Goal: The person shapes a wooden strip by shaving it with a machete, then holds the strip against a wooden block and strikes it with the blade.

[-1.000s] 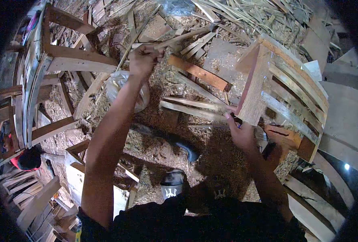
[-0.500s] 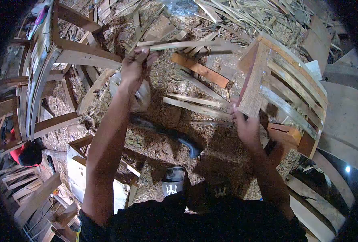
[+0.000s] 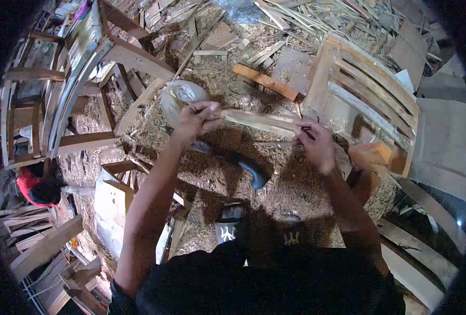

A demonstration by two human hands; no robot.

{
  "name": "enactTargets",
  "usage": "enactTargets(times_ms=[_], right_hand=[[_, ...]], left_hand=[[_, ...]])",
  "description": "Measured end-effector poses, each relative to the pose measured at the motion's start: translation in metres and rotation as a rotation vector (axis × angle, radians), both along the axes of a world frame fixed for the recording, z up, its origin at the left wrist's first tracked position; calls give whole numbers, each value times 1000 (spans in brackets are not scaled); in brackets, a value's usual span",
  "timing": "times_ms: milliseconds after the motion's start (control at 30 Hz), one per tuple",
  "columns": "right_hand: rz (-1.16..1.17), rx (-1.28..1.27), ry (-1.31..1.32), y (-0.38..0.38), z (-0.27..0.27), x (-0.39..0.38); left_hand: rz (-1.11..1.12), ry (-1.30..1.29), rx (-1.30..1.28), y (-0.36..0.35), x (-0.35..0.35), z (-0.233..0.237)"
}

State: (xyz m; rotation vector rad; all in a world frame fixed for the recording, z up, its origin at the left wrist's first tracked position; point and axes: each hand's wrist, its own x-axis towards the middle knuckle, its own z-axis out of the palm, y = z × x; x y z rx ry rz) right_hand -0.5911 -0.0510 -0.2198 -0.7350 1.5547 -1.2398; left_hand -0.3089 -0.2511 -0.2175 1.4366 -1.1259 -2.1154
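Observation:
Thin wooden strips (image 3: 262,121) span the space between my two hands, over the shaving-covered ground. My left hand (image 3: 195,123) is closed at their left end, beside a clear plastic bag (image 3: 176,97). At the right end, my right hand (image 3: 317,146) pinches the strips between thumb and fingers. Just right of it leans a curved slatted wooden panel (image 3: 369,100). Below the strips lies a dark tool with a curved handle (image 3: 253,176). An orange-brown wooden bar (image 3: 267,82) rests on the ground beyond them.
A wooden frame (image 3: 138,60) stands at the upper left. Scrap strips (image 3: 317,23) are heaped at the far side. A wooden block (image 3: 369,156) sits by the panel's lower end. A person in red (image 3: 30,186) is at the far left. My footwear (image 3: 226,231) shows below.
My left hand has come down and nearer to me, bringing its strip alongside the others. My right hand has moved slightly up, away from the panel's edge, and the strips now stretch between both hands.

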Motion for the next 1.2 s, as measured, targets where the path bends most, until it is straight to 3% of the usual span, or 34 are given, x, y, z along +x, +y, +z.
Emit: enactTargets(times_ms=[33, 100, 200, 267, 433, 500, 600, 800, 933, 1000, 1067, 1200], right_hand=[[3, -5, 0, 6, -7, 3], [30, -29, 318, 16, -23, 4], [-108, 14, 100, 27, -49, 14], [-120, 10, 135, 31, -53, 14], [-177, 75, 270, 26, -36, 16], [-112, -30, 697, 28, -65, 7], [-137, -32, 589, 26, -38, 13], [-79, 77, 487, 28, -32, 15], [-8, 8, 646, 29, -29, 12], [14, 63, 562, 29, -32, 11], [-16, -1, 507, 29, -37, 10], [-145, -76, 242, 27, -45, 17]], left_hand=[[34, -70, -84, 11, 1, -9], [47, -5, -157, 25, 2, -29], [43, -14, -293, 38, -6, -45], [203, -14, -174, 47, -15, -38], [211, 11, -308, 40, -17, -71], [184, -39, -353, 39, -18, -71], [201, -107, -333, 42, -22, -56], [247, -31, -356, 40, -22, -57], [216, -64, -303, 37, -22, -55], [202, -80, -286, 37, -22, -48], [14, -167, -374, 35, -23, -37], [86, 5, -338, 35, -28, -20]])
